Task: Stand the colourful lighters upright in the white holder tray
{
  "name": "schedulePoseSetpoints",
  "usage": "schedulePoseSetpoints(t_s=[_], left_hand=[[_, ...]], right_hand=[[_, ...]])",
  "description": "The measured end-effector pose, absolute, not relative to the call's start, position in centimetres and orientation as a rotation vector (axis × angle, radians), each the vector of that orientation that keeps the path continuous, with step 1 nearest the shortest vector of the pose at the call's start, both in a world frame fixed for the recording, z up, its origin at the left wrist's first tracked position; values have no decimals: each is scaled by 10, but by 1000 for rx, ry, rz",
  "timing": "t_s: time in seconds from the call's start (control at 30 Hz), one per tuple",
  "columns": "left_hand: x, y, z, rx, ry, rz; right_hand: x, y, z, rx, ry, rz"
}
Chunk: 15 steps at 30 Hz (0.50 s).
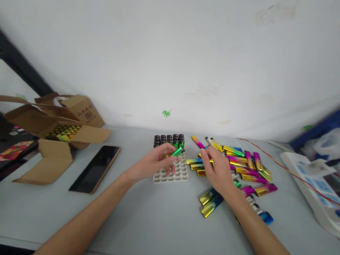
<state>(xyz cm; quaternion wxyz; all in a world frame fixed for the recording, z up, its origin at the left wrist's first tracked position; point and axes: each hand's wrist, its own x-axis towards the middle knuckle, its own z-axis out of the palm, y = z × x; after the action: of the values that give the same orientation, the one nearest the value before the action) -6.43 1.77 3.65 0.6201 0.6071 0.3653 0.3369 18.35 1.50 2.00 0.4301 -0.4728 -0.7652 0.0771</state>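
My left hand [156, 162] hovers over a white slotted tray [181, 174] and pinches a green lighter [176, 152] between thumb and fingers. The tray's far rows hold several lighters standing upright with black tops [169, 139]. My right hand [217, 170] rests on a scattered pile of shiny multicoloured lighters [243, 163] just right of the tray. Its fingers are curled onto a gold lighter [195, 161] at the pile's left edge.
An open cardboard box [56, 125] with more lighters inside stands at the left. A dark phone [95, 169] lies flat beside it. A white device [314, 184] with an orange cable [272, 158] sits at the right. A white wall rises behind the table.
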Motion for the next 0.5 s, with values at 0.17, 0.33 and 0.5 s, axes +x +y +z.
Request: schedulePoseSetpoints(t_s=[0.17, 0.33, 0.5], left_hand=[[-56, 13, 32, 1242, 780, 835], [-45, 14, 26, 1216, 885, 899], [-40, 13, 19, 1433, 1058, 1031]], right_hand=[[181, 8, 24, -1131, -1973, 107], [182, 1, 26, -1127, -1939, 71], [177, 0, 29, -1155, -2194, 171]])
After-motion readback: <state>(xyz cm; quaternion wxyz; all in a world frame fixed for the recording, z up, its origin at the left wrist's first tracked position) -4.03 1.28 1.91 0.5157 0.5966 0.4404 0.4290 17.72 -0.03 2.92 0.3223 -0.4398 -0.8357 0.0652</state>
